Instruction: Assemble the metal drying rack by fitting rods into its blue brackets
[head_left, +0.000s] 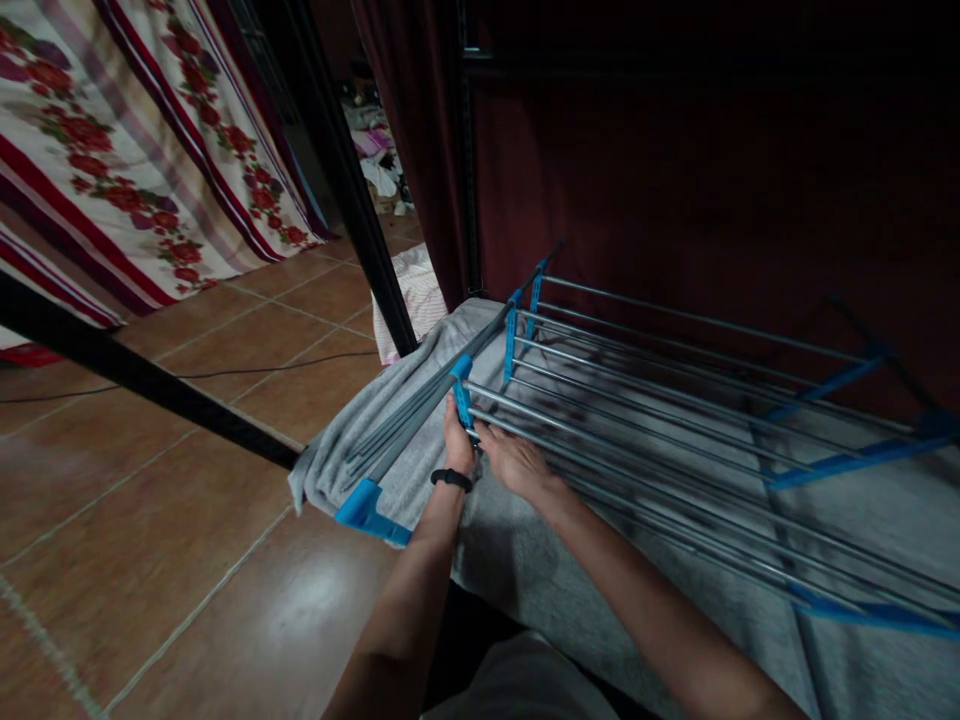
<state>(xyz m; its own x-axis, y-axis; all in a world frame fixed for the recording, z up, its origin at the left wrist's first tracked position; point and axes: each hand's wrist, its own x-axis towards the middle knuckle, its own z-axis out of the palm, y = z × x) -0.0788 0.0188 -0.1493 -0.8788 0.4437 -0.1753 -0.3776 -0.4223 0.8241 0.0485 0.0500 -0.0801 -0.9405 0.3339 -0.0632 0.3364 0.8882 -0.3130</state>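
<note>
Rack point(675, 409): lay centre-right, mostly beyond your hands
Left hand point(458, 445): held its bracket point(461, 387)
Right hand point(517, 463): grip, I couldn't tell

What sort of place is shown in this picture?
Probably a room in a home: flowered cloth hangs above a tiled floor, and a metal rack lies over grey cloth.
</note>
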